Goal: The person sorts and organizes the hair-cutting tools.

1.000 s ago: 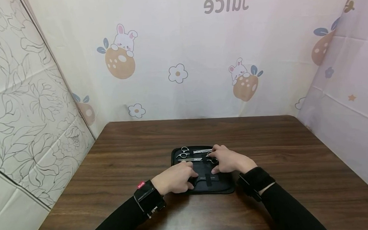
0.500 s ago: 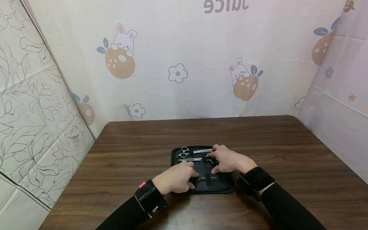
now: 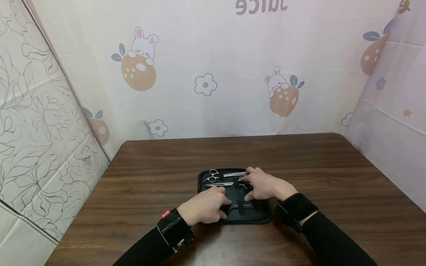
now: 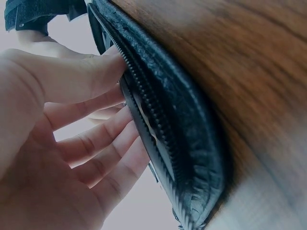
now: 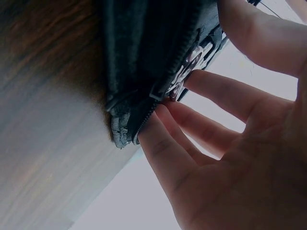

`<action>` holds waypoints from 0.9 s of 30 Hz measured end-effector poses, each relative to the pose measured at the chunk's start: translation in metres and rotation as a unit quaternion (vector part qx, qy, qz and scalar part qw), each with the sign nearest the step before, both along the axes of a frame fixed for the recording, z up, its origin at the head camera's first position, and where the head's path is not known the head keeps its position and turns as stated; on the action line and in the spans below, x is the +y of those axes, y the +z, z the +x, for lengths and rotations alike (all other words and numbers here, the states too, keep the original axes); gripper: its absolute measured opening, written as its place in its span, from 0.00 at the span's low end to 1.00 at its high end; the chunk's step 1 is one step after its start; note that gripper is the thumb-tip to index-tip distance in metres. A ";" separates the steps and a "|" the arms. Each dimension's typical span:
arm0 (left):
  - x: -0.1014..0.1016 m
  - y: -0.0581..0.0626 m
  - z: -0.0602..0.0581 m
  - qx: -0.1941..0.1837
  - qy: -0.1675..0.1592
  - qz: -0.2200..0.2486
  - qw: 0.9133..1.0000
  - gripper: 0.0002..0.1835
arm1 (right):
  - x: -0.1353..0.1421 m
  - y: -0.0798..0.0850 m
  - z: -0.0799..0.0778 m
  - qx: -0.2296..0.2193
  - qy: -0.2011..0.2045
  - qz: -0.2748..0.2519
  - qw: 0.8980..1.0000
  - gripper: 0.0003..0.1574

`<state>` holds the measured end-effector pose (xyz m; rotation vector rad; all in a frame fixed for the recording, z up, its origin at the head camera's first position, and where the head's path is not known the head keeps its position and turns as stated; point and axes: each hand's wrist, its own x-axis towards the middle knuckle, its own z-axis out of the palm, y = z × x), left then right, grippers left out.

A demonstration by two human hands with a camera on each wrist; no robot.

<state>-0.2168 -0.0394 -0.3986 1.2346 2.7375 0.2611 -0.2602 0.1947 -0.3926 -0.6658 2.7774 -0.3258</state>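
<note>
A black zip case lies opened flat on the table, its zipper teeth showing along the rim in the left wrist view. Two silver scissors are tucked inside: one has its handles on the left, the other its blades. Below them a dark comb sits under a strap. My left hand touches the case's left part with thumb and fingertips. On the right side my right hand rests its fingertips on the rim and the scissor handles. Parts of the contents are hidden by both hands.
The brown wooden table extends around the case. A printed curtain hangs behind it, with other cloth panels at the sides. Black bands with cameras sit on the wrists.
My left hand has shifted very slightly to the right on the case. The right hand, the case and the scissors stay as they were.
</note>
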 end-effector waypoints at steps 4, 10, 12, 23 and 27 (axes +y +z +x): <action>0.000 0.000 -0.001 -0.005 0.001 0.002 1.000 0.19 | -0.001 0.001 0.000 0.003 0.000 0.004 1.000 0.37; 0.002 -0.001 -0.001 -0.004 0.000 -0.002 1.000 0.20 | -0.002 0.001 0.000 0.001 -0.002 0.004 1.000 0.37; 0.002 -0.001 -0.001 -0.003 0.000 -0.002 1.000 0.20 | -0.001 0.000 0.000 0.001 -0.002 0.003 1.000 0.37; 0.004 -0.004 0.000 -0.001 0.006 0.000 1.000 0.20 | -0.002 -0.001 -0.001 0.005 0.000 0.007 1.000 0.37; 0.005 -0.005 -0.001 0.001 0.008 0.002 1.000 0.19 | -0.001 -0.001 -0.001 0.007 0.000 0.007 1.000 0.37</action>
